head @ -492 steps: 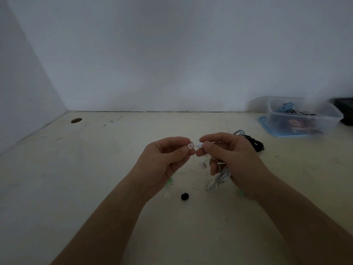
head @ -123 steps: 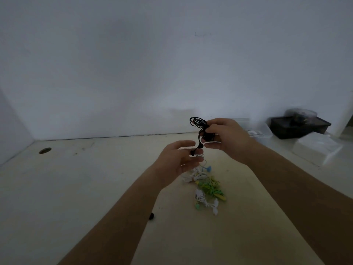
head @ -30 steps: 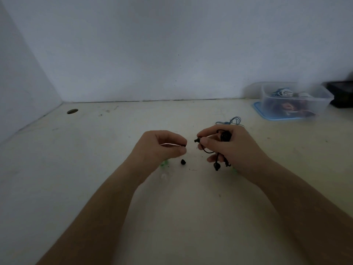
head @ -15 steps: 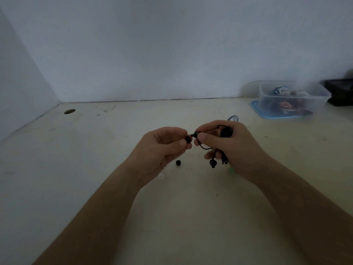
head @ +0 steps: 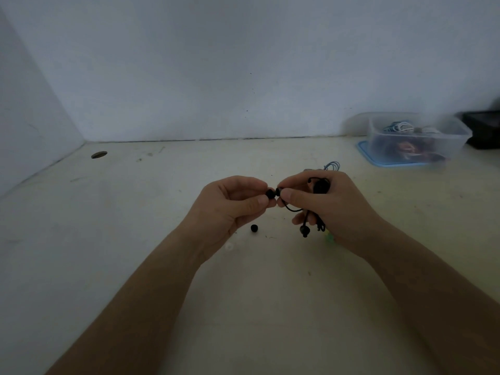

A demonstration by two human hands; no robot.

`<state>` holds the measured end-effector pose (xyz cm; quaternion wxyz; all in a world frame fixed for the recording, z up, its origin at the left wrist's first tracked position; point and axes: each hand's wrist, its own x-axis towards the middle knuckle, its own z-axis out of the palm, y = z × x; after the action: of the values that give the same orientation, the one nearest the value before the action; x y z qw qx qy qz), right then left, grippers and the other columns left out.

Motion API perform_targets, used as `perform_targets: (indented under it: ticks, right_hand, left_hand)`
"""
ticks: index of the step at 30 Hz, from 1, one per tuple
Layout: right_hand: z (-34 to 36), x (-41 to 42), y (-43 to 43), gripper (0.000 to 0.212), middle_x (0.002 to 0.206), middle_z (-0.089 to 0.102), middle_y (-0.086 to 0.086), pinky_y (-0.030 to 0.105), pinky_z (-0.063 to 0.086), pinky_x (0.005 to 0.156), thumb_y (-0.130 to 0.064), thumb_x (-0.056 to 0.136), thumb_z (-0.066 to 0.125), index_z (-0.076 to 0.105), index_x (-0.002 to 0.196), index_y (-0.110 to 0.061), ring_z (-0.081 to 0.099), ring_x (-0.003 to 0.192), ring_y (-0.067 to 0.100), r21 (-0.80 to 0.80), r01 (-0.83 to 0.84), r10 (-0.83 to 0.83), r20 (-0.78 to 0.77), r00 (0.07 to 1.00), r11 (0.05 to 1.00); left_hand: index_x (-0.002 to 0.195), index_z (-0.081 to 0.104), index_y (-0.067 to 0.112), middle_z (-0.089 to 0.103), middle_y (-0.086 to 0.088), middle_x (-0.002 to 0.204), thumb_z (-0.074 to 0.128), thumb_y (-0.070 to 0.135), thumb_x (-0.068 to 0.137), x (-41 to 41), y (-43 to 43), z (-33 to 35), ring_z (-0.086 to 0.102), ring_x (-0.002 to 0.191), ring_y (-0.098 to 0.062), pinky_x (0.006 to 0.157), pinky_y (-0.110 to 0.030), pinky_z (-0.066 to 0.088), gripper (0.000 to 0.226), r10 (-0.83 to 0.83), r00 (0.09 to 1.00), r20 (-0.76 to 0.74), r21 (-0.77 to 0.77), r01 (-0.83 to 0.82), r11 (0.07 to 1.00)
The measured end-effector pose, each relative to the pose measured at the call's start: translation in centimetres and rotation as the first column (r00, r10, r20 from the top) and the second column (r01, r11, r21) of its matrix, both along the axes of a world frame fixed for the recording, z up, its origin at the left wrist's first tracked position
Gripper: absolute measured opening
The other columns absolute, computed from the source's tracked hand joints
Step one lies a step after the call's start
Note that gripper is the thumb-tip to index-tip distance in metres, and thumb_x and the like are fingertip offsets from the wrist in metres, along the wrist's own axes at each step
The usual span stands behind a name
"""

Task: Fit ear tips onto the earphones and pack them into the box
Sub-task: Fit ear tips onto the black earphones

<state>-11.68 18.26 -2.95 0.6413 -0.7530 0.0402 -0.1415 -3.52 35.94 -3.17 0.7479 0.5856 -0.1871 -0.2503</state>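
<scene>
My left hand (head: pixel 230 209) pinches a small black ear tip (head: pixel 269 193) between thumb and forefinger. My right hand (head: pixel 327 209) holds the coiled black earphones (head: pixel 320 186) and pinches one earbud right against that tip. The second earbud (head: pixel 304 230) dangles on its wire below my right fingers. A loose black ear tip (head: pixel 254 228) lies on the table under my hands. The clear plastic box (head: pixel 449 136) with earphones inside stands at the back right, on its blue lid (head: pixel 364 150).
A white ear tip (head: pixel 229 246) lies by my left wrist and a green one (head: pixel 328 236) shows under my right hand. A blue cable (head: pixel 332 166) sits behind my right hand. A dark box (head: pixel 484 128) stands at the far right. A round hole (head: pixel 99 154) marks the table's back left.
My left hand rose from the table with a black ear tip and brought it against the earbud in my right hand. One black tip stays on the table.
</scene>
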Motion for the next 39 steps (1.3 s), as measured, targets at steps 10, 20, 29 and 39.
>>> perform_targets:
  ticks: [10,20,29,39]
  right_hand:
    - [-0.29,0.07,-0.27,0.009,0.078,0.076,0.003,0.03,0.056,0.058,-0.012,0.088,0.073,0.076,0.095,-0.015,0.057,0.045,0.013,-0.014,-0.016,0.017,0.005,1.0,1.0]
    - [-0.24,0.01,-0.37,0.009,0.078,0.075,0.002,0.022,0.053,0.055,-0.011,0.089,0.071,0.076,0.094,-0.015,0.059,0.051,0.017,-0.012,-0.024,0.024,0.009,1.0,1.0]
    - [-0.26,-0.02,-0.75,0.012,0.078,0.075,0.004,0.019,0.051,0.056,-0.01,0.091,0.068,0.075,0.101,-0.011,0.059,0.054,0.014,-0.051,-0.094,0.094,0.004,0.996,0.994]
    - [-0.43,-0.04,-0.93,0.011,0.08,0.075,0.007,0.028,0.054,0.062,-0.009,0.091,0.068,0.075,0.098,-0.014,0.058,0.052,0.01,-0.052,-0.14,0.141,0.02,0.99,0.989]
  left_hand:
    - [0.09,0.071,0.007,0.075,-0.018,0.096,0.072,0.004,0.069,-0.09,-0.04,-0.01,0.075,0.088,-0.024,0.072,-0.023,0.059,0.021,0.016,0.998,0.053,0.029,-0.018,0.999]
    - [0.089,0.074,0.007,0.076,-0.016,0.093,0.066,-0.004,0.079,-0.19,0.03,0.1,0.075,0.085,-0.022,0.071,-0.022,0.058,0.017,0.002,0.997,0.078,0.054,-0.007,0.998]
    - [0.079,0.075,0.012,0.076,-0.015,0.086,0.07,0.004,0.068,-0.37,0.05,0.19,0.075,0.081,-0.022,0.067,-0.021,0.058,0.014,-0.015,0.995,0.096,0.042,0.011,0.999]
    - [0.084,0.072,0.008,0.075,-0.015,0.085,0.069,0.005,0.07,-0.36,-0.05,-0.11,0.074,0.079,-0.022,0.067,-0.022,0.057,0.014,-0.024,0.994,0.106,0.037,0.021,0.999]
